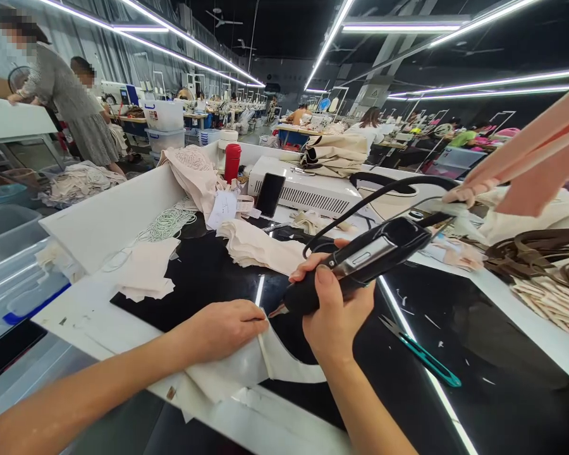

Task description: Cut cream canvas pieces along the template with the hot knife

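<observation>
Across a worktable (85,323) in a sewing workshop, pale scraps (148,268) are lying at left, past a person's left hand (225,330), which is pinching the edge of a cream cloth (291,366) spread partly over a black board (483,335). Beyond it, a folded stack (258,245) is resting. The right hand (337,303) is gripping a black tool (367,256), its metal tip pointing toward the left fingertips. Farther right, teal snips (429,359) are lying near brown straps (535,253).

Left of the right hand (337,316) gripping the tool (360,256), the left hand (227,330) rests on a fabric piece (291,363); right of that grip, snips (427,356) lie on the work surface (507,344); beyond it, leftward, a cloth stack (260,248), then a phone (270,194)
</observation>
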### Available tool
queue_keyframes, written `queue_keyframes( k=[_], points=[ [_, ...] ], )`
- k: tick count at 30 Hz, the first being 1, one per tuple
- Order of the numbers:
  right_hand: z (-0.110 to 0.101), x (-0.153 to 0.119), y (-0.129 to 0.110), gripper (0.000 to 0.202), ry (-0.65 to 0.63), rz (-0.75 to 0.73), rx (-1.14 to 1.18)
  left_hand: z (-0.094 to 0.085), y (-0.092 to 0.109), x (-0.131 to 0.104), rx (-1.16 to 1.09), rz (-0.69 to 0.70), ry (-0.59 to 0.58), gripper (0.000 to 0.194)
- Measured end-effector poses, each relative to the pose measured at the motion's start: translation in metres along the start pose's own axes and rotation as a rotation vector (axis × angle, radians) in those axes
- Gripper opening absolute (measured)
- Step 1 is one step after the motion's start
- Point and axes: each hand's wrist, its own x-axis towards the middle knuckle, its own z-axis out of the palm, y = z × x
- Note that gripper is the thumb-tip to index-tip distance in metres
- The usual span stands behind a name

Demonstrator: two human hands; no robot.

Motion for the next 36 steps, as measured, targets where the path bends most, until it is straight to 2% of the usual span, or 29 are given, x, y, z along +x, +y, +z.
queue_keyframes(
  k=[10,19,25,36],
  points=[
    [0.002,-0.002,-0.004,0.043,0.019,0.018,0.002,0.0,0.003,0.002,-0.012,0.005,0.014,0.025],
    [0.002,-0.005,-0.002,0.034,-0.015,-0.011,-0.026,-0.005,0.003,0.001,-0.003,0.026,0.02,0.022],
    [-0.003,-0.006,-0.01,0.041,0.027,0.008,-0.004,-0.009,0.002,0.0,0.016,0.049,-0.003,0.021],
    [-0.004,-0.013,-0.01,0.035,0.009,0.003,-0.005,-0.009,0.001,-0.001,0.025,0.07,0.055,0.024]
  ],
)
